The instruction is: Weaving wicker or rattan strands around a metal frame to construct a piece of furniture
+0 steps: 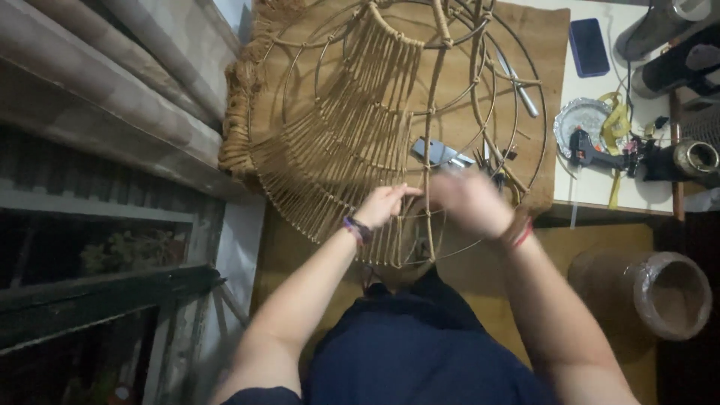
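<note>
A round wire frame (420,112), partly wrapped with tan twine (352,127), is laid flat over a brown mat (544,45) on the tabletop, with its near rim hanging past the tabletop's near edge toward the person's lap. The left hand (382,204) is placed at the frame's near rim, just left of a vertical wire spoke; its fingers are pinched together on a strand of twine there. The right hand (471,201) is held just beside it on the other side of the spoke, but it is blurred, so whether its fingers are closed on anything cannot be told.

The frame is judged to be light yet stiff: thin wire rings and spokes that would keep their shape when lifted, though a single wire might bend under a hard squeeze. It would best be taken hold of at the outer rim or at a spoke crossing, not by the woven part. The twine is soft and limp, rough enough not to slip, and is best pinched close to the wire.

Through the open wires a grey cutter (437,153) is seen lying on the mat. Toward the tabletop's far right corner a dark phone (589,46) is lying, and near the right edge a silver dish (581,120) and a black glue gun (600,154). A large roll of brown cord (652,292) is standing below the tabletop at the right.
</note>
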